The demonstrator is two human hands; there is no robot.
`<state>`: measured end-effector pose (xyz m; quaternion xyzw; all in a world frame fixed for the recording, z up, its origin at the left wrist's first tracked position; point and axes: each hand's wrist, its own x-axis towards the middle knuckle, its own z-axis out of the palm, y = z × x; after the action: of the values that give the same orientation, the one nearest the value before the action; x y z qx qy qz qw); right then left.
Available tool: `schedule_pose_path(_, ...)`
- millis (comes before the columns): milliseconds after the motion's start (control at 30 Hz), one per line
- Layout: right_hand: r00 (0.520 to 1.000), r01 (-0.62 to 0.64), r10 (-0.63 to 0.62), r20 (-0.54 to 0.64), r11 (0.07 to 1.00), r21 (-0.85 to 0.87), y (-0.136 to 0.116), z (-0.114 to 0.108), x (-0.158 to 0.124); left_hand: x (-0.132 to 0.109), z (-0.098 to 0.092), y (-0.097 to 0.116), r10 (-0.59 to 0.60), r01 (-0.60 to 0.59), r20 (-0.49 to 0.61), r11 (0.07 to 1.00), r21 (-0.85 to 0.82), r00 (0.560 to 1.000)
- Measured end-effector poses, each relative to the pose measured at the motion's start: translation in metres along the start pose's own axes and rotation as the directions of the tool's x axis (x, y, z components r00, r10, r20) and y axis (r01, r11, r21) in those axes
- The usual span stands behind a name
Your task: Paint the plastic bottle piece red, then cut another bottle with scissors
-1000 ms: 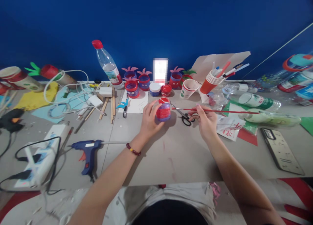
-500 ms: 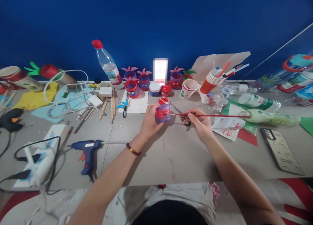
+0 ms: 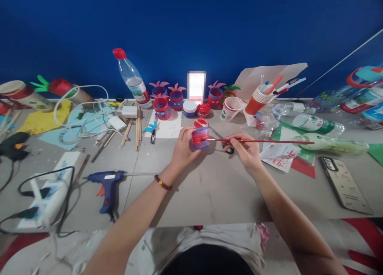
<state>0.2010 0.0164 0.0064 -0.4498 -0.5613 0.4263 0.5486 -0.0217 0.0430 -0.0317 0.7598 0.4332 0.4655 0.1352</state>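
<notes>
My left hand (image 3: 184, 149) is wrapped round a small cup (image 3: 200, 138) painted blue-purple with a red band. Between the fingers of my right hand (image 3: 243, 147) is a long red paintbrush (image 3: 269, 141), lying almost level. Its pale tip touches the red band or sits very near it. Behind the cup lies a lid smeared with red paint (image 3: 201, 123). Beyond that stand an open jar of red paint (image 3: 204, 110) and a white-lidded blue jar (image 3: 190, 108). A pair of scissors (image 3: 229, 149) lies partly hidden behind my right hand.
Several painted cups with paper leaves, among them a red and blue one (image 3: 161, 108), line the back. Right are a paper cup (image 3: 232, 108), a pen cup (image 3: 257, 99), plastic bottles and a phone (image 3: 344, 183). Left are a glue gun (image 3: 109, 187) and a power strip (image 3: 56, 191).
The paintbrush has shifted slightly to the right along with my right hand. My left hand keeps hold of the cup, nearly in the same spot.
</notes>
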Motion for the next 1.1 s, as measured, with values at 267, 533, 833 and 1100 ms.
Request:
schedule_pose_path(267,0.994,0.075,-0.073,-0.082,0.997,0.018,0.002,-0.003,0.004,0.002,0.0,-0.002,0.006,-0.006,-0.052,1.0,-0.004,0.999)
schedule_pose_path(533,0.951,0.238,-0.253,-0.175,0.966,-0.105,0.006,-0.004,-0.002,-0.001,0.001,-0.01,0.047,-0.047,-0.046,0.999,0.015,0.998)
schedule_pose_path(833,0.891,0.415,-0.453,-0.02,0.831,-0.37,0.005,0.005,-0.017,-0.002,0.003,-0.004,0.076,-0.074,-0.027,0.993,0.088,0.997)
schedule_pose_path(1100,0.812,0.555,-0.577,0.092,0.714,-0.427,-0.011,0.021,-0.022,-0.001,0.004,-0.003,0.094,-0.093,-0.003,0.985,0.148,0.996)
